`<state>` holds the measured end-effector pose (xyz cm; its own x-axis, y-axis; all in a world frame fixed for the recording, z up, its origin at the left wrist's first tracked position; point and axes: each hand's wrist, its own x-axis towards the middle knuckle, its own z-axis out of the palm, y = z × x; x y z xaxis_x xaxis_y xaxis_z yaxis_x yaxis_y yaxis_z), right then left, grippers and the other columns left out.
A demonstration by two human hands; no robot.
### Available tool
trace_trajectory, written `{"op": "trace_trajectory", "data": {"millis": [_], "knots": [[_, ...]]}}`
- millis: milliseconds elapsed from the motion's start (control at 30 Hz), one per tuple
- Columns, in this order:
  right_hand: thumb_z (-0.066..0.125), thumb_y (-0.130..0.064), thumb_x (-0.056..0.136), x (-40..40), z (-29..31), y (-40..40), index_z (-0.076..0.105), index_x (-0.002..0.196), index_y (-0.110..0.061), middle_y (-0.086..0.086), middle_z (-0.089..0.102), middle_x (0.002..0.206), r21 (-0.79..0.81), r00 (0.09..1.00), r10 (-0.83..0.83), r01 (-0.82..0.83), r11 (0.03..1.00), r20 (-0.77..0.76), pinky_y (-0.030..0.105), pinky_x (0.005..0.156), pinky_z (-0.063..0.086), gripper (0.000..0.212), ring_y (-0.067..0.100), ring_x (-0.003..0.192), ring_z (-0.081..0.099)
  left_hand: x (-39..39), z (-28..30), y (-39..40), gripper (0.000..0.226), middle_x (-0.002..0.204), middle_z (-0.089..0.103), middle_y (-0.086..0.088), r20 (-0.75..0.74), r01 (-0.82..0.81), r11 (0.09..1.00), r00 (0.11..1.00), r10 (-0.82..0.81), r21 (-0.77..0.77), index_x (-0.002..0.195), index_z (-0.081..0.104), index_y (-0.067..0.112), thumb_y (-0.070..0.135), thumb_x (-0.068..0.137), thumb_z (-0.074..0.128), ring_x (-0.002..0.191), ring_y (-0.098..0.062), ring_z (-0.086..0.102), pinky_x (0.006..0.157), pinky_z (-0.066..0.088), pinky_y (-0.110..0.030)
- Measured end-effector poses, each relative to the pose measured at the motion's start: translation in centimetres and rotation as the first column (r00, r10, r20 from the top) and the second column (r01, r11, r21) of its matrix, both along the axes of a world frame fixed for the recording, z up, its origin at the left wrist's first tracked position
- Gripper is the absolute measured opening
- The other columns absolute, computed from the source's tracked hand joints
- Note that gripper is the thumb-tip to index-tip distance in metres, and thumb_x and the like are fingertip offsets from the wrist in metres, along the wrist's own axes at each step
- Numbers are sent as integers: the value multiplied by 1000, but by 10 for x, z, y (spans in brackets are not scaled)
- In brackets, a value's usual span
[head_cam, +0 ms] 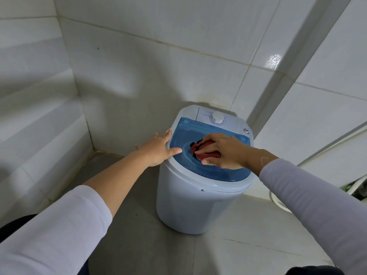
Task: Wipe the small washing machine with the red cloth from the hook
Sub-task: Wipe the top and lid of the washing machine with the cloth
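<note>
Currently the small washing machine (198, 197) stands on the grey tiled floor (238, 255) in a corner of white tiled walls (139, 66). White tub body, translucent blue lid (184, 135) on top, shut. Behind the lid, a white control panel with a round dial (217, 118).

Right hand (224, 151) lies palm-down on the middle of the lid, pressing the red cloth (206, 148) onto it. Fingers (206, 152) are curled over the cloth, bunching it; the cloth is crumpled, partly hidden under the palm, with the red showing just ahead of and between the fingertips. Thumb sits at the near side of the cloth, touching the lid.

Left hand (158, 147) is on the left rim of the machine. Fingers (166, 135) are spread, flat against the white edge beside the lid; thumb (174, 150) reaches over onto the blue lid surface. It holds nothing, just rests against the rim. The two hands are apart, with bare lid between the left thumb and the cloth.

Dial is beyond the right fingertips, not touched. Both forearms are bare to the pale sleeves (59, 225), pushed up further on the left. To the right of the right arm, low by the wall, a white object's rim (278, 203) is partly visible; cannot tell what it is.
</note>
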<state>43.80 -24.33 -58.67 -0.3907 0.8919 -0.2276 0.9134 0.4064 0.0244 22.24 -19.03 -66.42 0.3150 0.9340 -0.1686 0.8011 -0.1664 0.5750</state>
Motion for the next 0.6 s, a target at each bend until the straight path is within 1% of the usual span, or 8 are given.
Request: {"op": "trace_trajectory", "data": {"millis": [133,300,367,467,533,600], "knots": [[43,-47,92,2,-4,-5,47,128,-48,-5,34,140,-1,999,-26,26,1000,44,43,106,28,37,18,130,30,-2,1,-2,84,160,4,-3,-14,-10,1000,1000,10,-6,150,-2,31,60,87,45,148,-21,-6,115,11,-60],[42,-41,94,-7,0,-6,50,128,-42,-2,37,135,-28,991,-38,42,999,126,43,101,29,35,21,126,32,-8,-9,4,87,161,6,-3,-20,-32,999,999,32,-27,150,0,32,64,84,46,148,-23,-3,115,13,-59],[40,-40,95,3,12,-16,51,127,-40,-1,38,131,-4,987,-84,85,996,137,43,100,29,34,21,123,33,2,3,1,87,161,6,-4,-52,-4,1000,999,4,12,150,0,32,65,84,45,148,-25,-1,115,14,-59],[38,-39,95,5,14,-16,51,127,-37,2,41,125,-8,978,-105,108,994,177,44,98,31,34,23,119,35,2,7,1,85,160,6,-5,-70,-20,1000,997,21,12,150,0,33,65,85,43,148,-24,-1,115,15,-60],[38,-37,96,5,12,-18,52,127,-35,3,42,123,-9,978,-126,129,992,164,45,96,33,34,24,117,37,2,5,0,85,160,6,-6,-72,-28,1000,997,28,1,150,0,34,65,85,43,148,-24,-3,115,14,-60],[40,-35,96,9,9,-18,53,126,-34,3,43,121,-14,982,-148,150,989,118,45,97,37,33,24,115,39,2,5,-1,84,160,6,-6,-82,-29,1000,996,29,-5,150,0,33,64,85,43,148,-24,-3,115,13,-60]]}}
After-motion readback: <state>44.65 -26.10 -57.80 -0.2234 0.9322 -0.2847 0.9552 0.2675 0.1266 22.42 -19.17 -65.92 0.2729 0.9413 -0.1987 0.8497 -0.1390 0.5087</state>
